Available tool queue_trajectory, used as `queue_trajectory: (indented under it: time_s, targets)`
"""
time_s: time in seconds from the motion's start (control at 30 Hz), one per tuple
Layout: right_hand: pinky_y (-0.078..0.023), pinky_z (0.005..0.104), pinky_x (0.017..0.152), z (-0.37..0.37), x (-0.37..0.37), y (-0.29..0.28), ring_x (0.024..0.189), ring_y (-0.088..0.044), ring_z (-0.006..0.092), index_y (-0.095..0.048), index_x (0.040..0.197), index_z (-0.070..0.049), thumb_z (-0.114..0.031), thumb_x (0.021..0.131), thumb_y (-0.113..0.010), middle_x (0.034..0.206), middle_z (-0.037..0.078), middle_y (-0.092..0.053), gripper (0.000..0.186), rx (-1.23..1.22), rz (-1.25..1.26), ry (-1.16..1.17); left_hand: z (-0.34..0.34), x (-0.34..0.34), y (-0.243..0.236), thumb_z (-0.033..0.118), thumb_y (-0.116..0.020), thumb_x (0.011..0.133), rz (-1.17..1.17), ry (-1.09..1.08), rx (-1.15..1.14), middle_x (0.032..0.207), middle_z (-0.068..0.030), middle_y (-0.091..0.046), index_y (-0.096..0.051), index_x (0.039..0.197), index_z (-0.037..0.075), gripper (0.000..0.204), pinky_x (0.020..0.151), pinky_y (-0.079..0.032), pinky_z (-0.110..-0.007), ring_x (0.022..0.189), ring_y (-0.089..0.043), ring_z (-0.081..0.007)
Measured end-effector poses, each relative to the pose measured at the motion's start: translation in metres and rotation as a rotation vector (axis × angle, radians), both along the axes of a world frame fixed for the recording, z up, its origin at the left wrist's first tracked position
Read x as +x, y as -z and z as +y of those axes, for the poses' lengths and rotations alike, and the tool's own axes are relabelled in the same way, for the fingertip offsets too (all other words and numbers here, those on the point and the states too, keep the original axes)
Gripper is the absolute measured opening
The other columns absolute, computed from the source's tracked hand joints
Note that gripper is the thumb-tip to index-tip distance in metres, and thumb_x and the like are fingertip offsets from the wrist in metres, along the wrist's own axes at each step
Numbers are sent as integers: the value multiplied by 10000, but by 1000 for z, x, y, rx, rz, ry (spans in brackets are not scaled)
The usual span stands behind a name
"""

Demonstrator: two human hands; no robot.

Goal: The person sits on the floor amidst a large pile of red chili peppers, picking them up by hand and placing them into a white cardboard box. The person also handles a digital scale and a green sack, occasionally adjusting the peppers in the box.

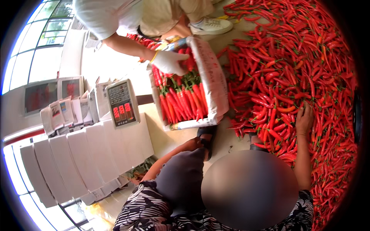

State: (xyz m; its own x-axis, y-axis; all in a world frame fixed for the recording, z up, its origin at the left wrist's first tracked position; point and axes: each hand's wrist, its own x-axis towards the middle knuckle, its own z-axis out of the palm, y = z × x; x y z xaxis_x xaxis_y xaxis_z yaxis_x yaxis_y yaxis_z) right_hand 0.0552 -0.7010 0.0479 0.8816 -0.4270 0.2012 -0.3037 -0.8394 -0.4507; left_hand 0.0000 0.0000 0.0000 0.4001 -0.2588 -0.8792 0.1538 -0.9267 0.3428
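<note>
At the right, my right hand [305,116] reaches over a big heap of red chili peppers [285,65], its fingers stretched out among the pods. I cannot see a pepper held in it. My left hand [193,144] is low beside my left knee, close to my dark sandal [208,136]; its fingers are partly hidden and small. Ahead of it stands a white-lined box [210,73] with red chilies in rows, stems together. A co-worker's white-gloved hand [169,62] is over the chilies in that box.
A digital scale display [124,104] with red digits stands left of the box. White foam boxes [84,158] are stacked at the left. The co-worker's white shoe [212,26] is beyond the box. A blurred patch covers the view at lower middle.
</note>
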Motion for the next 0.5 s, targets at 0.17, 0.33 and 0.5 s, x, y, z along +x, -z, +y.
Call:
queue_trajectory:
  time_s: [0.17,0.33,0.5]
  targets:
    - [-511,532,1042,-43,-10,2,1239,-632,443,-633,1416,-23,-225,1113,-525,1346,223,-668,380,-184,43,1,-73,34,-28,404,-756,953,-43,120,-126,1186,-299,-726,-655,1211,-36,520,959,-561,-517,1122,-707,-471]
    - [-528,537,1010,-34,-7,15,1248,-625,452,-596,1455,-35,-259,1136,-485,1382,223,-648,405,-199,64,1,-74,48,-72,387,-788,929,-27,51,-45,1205,-293,-725,-627,1261,-28,556,971,-556,-523,1155,-698,-471]
    - [-529,540,1006,-31,-4,17,1251,-624,449,-585,1462,-36,-266,1141,-469,1393,222,-640,412,-196,79,-5,-69,46,-68,387,-793,925,-36,64,-50,1218,-296,-722,-605,1275,-29,575,983,-552,-528,1168,-692,-477]
